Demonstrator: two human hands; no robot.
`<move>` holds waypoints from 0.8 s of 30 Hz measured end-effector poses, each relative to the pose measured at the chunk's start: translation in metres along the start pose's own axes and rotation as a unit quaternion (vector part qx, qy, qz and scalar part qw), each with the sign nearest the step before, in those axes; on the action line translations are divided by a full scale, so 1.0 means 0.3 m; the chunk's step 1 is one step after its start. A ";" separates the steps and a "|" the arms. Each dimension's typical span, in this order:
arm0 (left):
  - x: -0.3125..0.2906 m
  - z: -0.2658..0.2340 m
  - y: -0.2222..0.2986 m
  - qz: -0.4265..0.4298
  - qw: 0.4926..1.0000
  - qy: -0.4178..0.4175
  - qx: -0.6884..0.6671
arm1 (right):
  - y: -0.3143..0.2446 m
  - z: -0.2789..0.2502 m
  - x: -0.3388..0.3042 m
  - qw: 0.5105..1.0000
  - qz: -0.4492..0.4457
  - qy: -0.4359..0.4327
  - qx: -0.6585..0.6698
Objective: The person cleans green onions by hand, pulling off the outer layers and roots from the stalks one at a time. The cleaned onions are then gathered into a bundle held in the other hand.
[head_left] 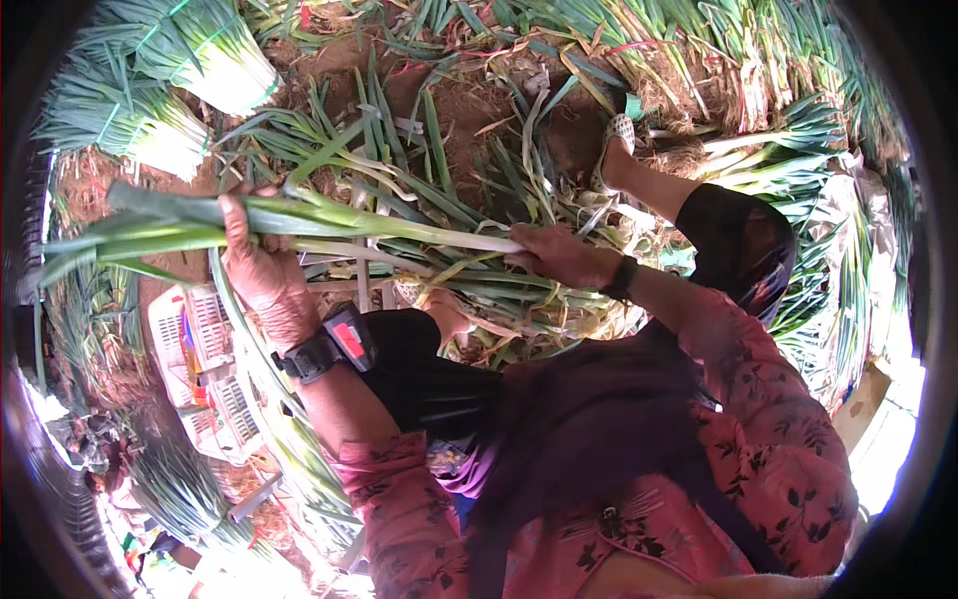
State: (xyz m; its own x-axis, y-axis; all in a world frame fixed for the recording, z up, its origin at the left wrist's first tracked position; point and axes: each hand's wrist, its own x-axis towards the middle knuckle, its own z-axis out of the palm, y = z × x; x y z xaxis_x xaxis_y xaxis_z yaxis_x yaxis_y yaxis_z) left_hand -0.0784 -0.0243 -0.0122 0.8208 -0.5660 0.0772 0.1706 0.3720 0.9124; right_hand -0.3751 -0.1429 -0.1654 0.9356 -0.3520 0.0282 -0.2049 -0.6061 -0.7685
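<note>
A long leek [389, 226] stretches across in front of me, its green leaves to the left and its white end to the right. My left hand [261, 270] is wrapped round the leafy part. The white end is in my right hand [561, 257], whose fingers are closed on it. Just below the stalk hangs a loose, yellowish peeled strip [454, 272], near my right hand. Under both hands lies a heap of loose leaves [539, 304]. Whether the left hand holds one leek or more, I cannot tell.
Tied bundles of leeks [225, 70] lie at the far left. More leeks [689, 75] are piled along the far right. A pink plastic basket [213, 329] stands left of my knee. Leaf litter covers the brown soil [464, 125] ahead.
</note>
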 end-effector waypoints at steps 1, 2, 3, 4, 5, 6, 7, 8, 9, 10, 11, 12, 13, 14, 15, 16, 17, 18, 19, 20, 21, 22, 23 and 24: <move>-0.013 0.017 -0.003 -0.014 1.000 0.001 0.018 | 0.010 0.007 -0.009 1.000 0.002 -0.001 0.000; -0.015 0.014 -0.001 -0.014 0.999 -0.036 0.004 | 0.020 0.013 -0.017 0.997 0.022 -0.048 0.053; -0.014 0.022 0.008 0.001 0.998 -0.045 0.031 | 0.021 0.005 -0.024 0.990 0.044 -0.087 0.103; -0.024 0.040 0.018 0.014 1.000 -0.013 0.018 | -0.006 -0.003 -0.010 0.990 0.046 -0.083 0.104; -0.038 0.056 0.026 0.029 0.999 0.019 0.005 | -0.042 0.003 0.019 0.997 0.008 -0.017 0.075; -0.031 -0.003 0.016 0.027 0.999 -0.021 -0.002 | -0.093 0.006 0.050 0.997 -0.029 0.049 0.045; -0.066 0.043 -0.008 0.038 0.998 0.057 0.007 | -0.139 0.022 0.091 0.993 -0.038 0.091 0.067; -0.103 0.060 -0.007 0.019 0.998 0.050 0.038 | -0.201 0.046 0.142 0.986 -0.054 0.129 0.092; -0.121 0.065 -0.021 -0.003 0.997 0.041 0.068 | -0.242 0.055 0.176 0.985 -0.052 0.134 0.094; -0.106 0.038 -0.063 -0.033 0.994 0.064 0.077 | -0.286 0.060 0.204 0.992 -0.069 0.102 0.031; -0.090 -0.008 -0.087 -0.060 0.993 0.068 0.075 | -0.309 0.063 0.212 0.993 -0.085 0.070 -0.032; -0.075 -0.049 -0.107 -0.041 0.998 0.037 0.038 | -0.300 0.072 0.196 0.994 -0.082 0.072 -0.031; -0.070 -0.076 -0.093 -0.018 1.000 0.011 0.005 | -0.290 0.087 0.169 0.988 -0.119 0.081 0.052; -0.060 -0.106 -0.077 0.002 1.000 0.011 -0.001 | -0.277 0.099 0.134 0.975 -0.154 0.089 0.134; -0.051 -0.134 -0.049 0.012 0.999 0.034 -0.012 | -0.261 0.103 0.086 0.983 -0.105 0.006 0.150; -0.047 -0.124 -0.023 0.030 0.995 0.095 -0.004 | -0.220 0.090 0.016 0.983 -0.050 -0.075 0.160; -0.038 -0.100 -0.008 0.043 0.988 0.150 0.003 | -0.102 0.114 -0.071 0.987 -0.089 -0.103 0.081; -0.026 -0.115 0.011 0.045 0.987 0.154 0.008 | 0.002 0.142 -0.143 0.982 -0.133 -0.132 0.006; -0.003 -0.144 0.014 0.046 0.994 0.100 -0.014 | 0.037 0.120 -0.192 0.980 -0.006 -0.187 -0.066; 0.013 -0.142 0.026 0.049 0.997 0.042 -0.039 | 0.184 0.144 -0.274 0.995 -0.057 -0.081 -0.022; 0.018 -0.125 0.016 0.051 0.997 0.010 -0.048 | 0.336 0.170 -0.335 0.987 0.045 -0.106 -0.108; 0.027 -0.137 0.019 0.050 0.996 0.014 -0.072 | 0.462 0.172 -0.377 0.968 0.075 -0.131 -0.199; 0.037 -0.181 0.034 0.058 0.994 0.028 -0.088 | 0.471 0.140 -0.358 0.934 0.148 -0.209 -0.250; 0.047 -0.198 0.041 0.063 0.994 0.032 -0.086 | 0.480 0.107 -0.338 0.935 0.143 -0.227 -0.234</move>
State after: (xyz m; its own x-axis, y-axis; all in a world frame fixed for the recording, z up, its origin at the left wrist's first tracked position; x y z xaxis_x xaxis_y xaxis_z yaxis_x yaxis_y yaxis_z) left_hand -0.0325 0.0160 -0.0237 0.8731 -0.4618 0.1562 0.1504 0.5601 0.8147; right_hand -0.4902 -0.1717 -0.2992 0.8275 -0.2723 -0.4909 -0.4685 -0.8167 -0.3368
